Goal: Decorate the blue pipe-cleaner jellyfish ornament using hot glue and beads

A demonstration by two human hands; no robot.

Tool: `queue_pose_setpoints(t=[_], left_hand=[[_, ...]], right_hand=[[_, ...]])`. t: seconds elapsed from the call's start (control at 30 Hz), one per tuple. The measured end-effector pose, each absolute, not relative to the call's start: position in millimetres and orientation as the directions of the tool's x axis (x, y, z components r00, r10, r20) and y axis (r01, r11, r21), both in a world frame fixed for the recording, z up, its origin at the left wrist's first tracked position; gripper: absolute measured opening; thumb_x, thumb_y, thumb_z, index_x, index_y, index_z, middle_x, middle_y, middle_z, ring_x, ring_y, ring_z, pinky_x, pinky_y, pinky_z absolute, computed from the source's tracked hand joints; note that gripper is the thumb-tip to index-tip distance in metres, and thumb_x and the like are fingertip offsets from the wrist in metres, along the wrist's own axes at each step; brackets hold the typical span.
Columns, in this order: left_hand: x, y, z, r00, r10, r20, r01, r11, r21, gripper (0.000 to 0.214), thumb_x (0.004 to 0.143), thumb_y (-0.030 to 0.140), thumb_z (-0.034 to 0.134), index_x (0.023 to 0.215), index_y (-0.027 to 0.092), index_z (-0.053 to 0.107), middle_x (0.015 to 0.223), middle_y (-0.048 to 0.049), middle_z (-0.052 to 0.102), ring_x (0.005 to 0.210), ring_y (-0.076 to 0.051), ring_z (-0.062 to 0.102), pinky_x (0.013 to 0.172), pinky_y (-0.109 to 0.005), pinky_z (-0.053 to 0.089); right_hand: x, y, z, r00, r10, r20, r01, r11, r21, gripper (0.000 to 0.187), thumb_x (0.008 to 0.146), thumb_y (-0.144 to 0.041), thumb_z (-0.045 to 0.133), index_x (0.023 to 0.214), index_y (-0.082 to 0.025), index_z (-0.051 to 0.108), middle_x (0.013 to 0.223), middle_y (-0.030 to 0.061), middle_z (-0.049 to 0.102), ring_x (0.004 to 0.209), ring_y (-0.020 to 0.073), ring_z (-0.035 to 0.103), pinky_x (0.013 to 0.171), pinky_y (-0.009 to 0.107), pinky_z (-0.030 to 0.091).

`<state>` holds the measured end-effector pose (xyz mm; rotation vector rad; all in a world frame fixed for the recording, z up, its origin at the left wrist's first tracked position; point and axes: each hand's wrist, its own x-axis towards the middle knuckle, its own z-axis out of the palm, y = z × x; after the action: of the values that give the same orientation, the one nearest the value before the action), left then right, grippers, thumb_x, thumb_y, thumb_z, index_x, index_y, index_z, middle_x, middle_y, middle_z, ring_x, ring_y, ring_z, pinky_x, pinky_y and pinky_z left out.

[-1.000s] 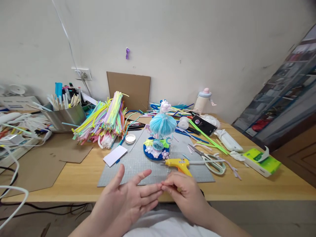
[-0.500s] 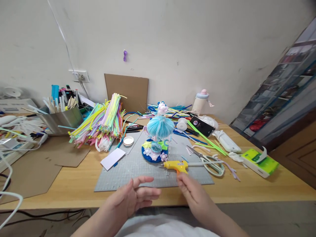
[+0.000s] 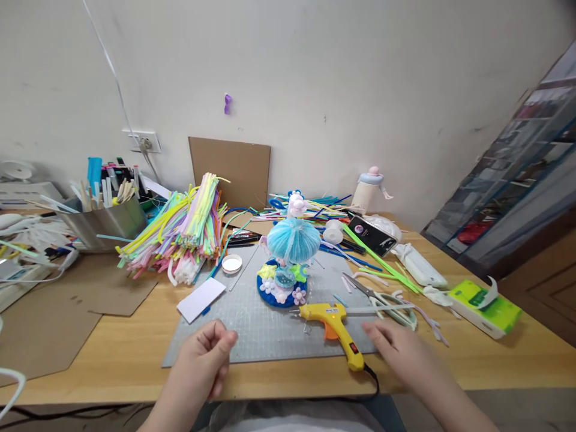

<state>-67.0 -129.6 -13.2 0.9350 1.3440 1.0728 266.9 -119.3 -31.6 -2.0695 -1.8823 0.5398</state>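
Near the table's [image 3: 270, 380] front edge, the left hand [image 3: 203, 357] is hovering in a loose fist; the right hand [image 3: 399, 346], its grip too blurred to tell, is hovering beside the glue gun [image 3: 344, 336] lying across the mat's [image 3: 256, 336] edge.

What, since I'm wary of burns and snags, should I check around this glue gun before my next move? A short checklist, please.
1. Left hand clear of the glue gun: ok, well apart from it.
2. Right hand off the gun's handle: ok, though close beside it.
3. Power switch off: cannot tell; it is red, but its setting is unreadable.
4. Nozzle well away from the pipe-cleaner ornament: not ok, it points in right by the base.
5. Glue stick clear of the scissors: not ok, it crosses their handles.
6. Ornament standing upright: ok.
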Motion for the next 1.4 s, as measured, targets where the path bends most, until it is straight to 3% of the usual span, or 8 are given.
queue_pose_setpoints(t=[0.23, 0.4, 0.53, 0.7, 0.83, 1.03, 1.27, 1.4], left_hand=[[-69, -123, -33, -0.029, 0.952, -0.306, 0.032, 0.307, 0.951, 0.059, 0.067, 0.075, 0.047, 0.049, 0.019, 0.044, 0.027, 0.0067, 0.03, 0.025, -0.004, 0.021, 0.033, -0.018, 0.013], [-67, -115, -36, 0.0, 0.936, -0.351, 0.031, 0.351, 0.936, 0.055, 0.069, 0.072, 0.048, 0.056, 0.018, 0.049, 0.029, 0.0072, 0.033, 0.027, -0.005, 0.024, 0.035, -0.019, 0.015], [-63, -106, -33, 0.031, 0.937, -0.347, 0.082, 0.343, 0.936, 0.052, 0.073, 0.068, 0.045, 0.058, 0.018, 0.048, 0.032, 0.0077, 0.034, 0.028, -0.005, 0.024, 0.036, -0.019, 0.016], [-53, -88, -19, 0.081, 0.963, -0.258, 0.277, 0.227, 0.934, 0.036, 0.079, 0.051, 0.048, 0.065, 0.019, 0.05, 0.046, 0.0063, 0.041, 0.04, -0.008, 0.037, 0.043, -0.021, 0.027], [-42, -65, -4, 0.14, 0.99, 0.004, 0.532, -0.079, 0.843, 0.014, 0.079, 0.033, 0.054, 0.081, 0.02, 0.06, 0.073, 0.0004, 0.058, 0.07, -0.015, 0.053, 0.065, -0.027, 0.04], [-22, -33, 0, 0.199, 0.944, 0.263, 0.732, -0.322, 0.601, 0.009, 0.078, 0.021, 0.057, 0.084, 0.02, 0.063, 0.085, -0.0032, 0.059, 0.087, -0.021, 0.054, 0.078, -0.034, 0.042], [-4, -16, -16, 0.385, 0.799, 0.461, 0.746, -0.564, 0.355, 0.014, 0.081, 0.021, 0.056, 0.091, 0.021, 0.066, 0.103, -0.0076, 0.062, 0.099, -0.025, 0.054, 0.083, -0.037, 0.044], [-3, -13, -19, 0.459, 0.764, 0.454, 0.78, -0.591, 0.206, 0.017, 0.083, 0.025, 0.054, 0.09, 0.021, 0.069, 0.1, -0.0094, 0.064, 0.094, -0.026, 0.056, 0.077, -0.039, 0.046]], right_hand=[[228, -115, -28, 0.03, 0.991, -0.131, 0.947, -0.07, -0.315, 0.033, 0.077, -0.055, 0.052, 0.07, -0.023, 0.052, 0.069, 0.0027, 0.066, 0.064, 0.0227, 0.059, 0.052, 0.027, 0.026], [224, -110, -38, -0.017, 0.988, -0.152, 0.924, -0.042, -0.38, 0.01, 0.077, -0.028, 0.049, 0.07, -0.023, 0.051, 0.07, 0.0036, 0.065, 0.064, 0.0217, 0.059, 0.054, 0.028, 0.03], [238, -110, -49, 0.007, 0.993, -0.118, 0.855, -0.067, -0.514, 0.004, 0.072, -0.027, 0.05, 0.072, -0.023, 0.051, 0.069, 0.0025, 0.064, 0.064, 0.0211, 0.059, 0.057, 0.029, 0.04], [265, -113, -41, 0.084, 0.98, -0.181, 0.567, -0.197, -0.8, 0.023, 0.061, -0.031, 0.062, 0.082, -0.023, 0.06, 0.081, 0.0057, 0.068, 0.082, 0.0257, 0.063, 0.065, 0.027, 0.048], [272, -121, -31, 0.004, 0.941, -0.339, 0.221, -0.331, -0.917, 0.025, 0.065, -0.041, 0.068, 0.075, -0.021, 0.059, 0.064, 0.0014, 0.058, 0.061, 0.0172, 0.055, 0.053, 0.024, 0.042], [263, -124, -28, -0.201, 0.928, -0.313, -0.355, -0.367, -0.86, 0.037, 0.081, -0.055, 0.053, 0.069, -0.02, 0.054, 0.059, -0.0012, 0.049, 0.046, 0.0104, 0.043, 0.042, 0.024, 0.037], [258, -98, -31, 0.083, 0.973, -0.215, 0.01, -0.216, -0.976, 0.037, 0.076, -0.049, 0.065, 0.096, -0.017, 0.062, 0.07, 0.0044, 0.063, 0.054, 0.0154, 0.058, 0.045, 0.026, 0.044], [249, -91, -39, 0.026, 0.98, -0.199, 0.073, -0.201, -0.977, 0.041, 0.077, -0.05, 0.063, 0.098, -0.015, 0.062, 0.072, 0.0062, 0.065, 0.052, 0.0144, 0.057, 0.044, 0.026, 0.042]])
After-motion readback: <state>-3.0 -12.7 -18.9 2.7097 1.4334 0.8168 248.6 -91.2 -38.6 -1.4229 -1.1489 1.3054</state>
